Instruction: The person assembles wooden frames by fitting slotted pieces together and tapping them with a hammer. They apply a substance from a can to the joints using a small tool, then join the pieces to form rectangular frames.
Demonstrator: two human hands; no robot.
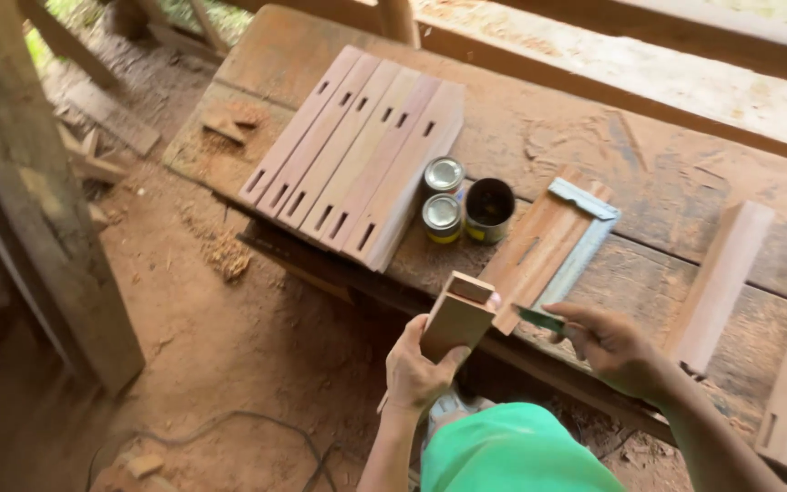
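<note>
Looking down, I see my left hand [421, 364] clamped round a short wooden block [457, 317], its tenoned end tipped up where I can get at it, out past the workbench [667, 173] edge over open dirt; my right hand [614, 346] pinches a thin green-tipped stick [539, 318] aimed at that end; tins [443, 196] and mortised slats [357, 155] sit well apart

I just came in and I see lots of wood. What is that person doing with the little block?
A person stands at a rough workbench. The left hand holds a wooden piece upright by its lower end. The right hand holds a small green tool to its top end. On the bench lie a row of slotted boards, three small cans, one of them open, and a metal square.
</note>
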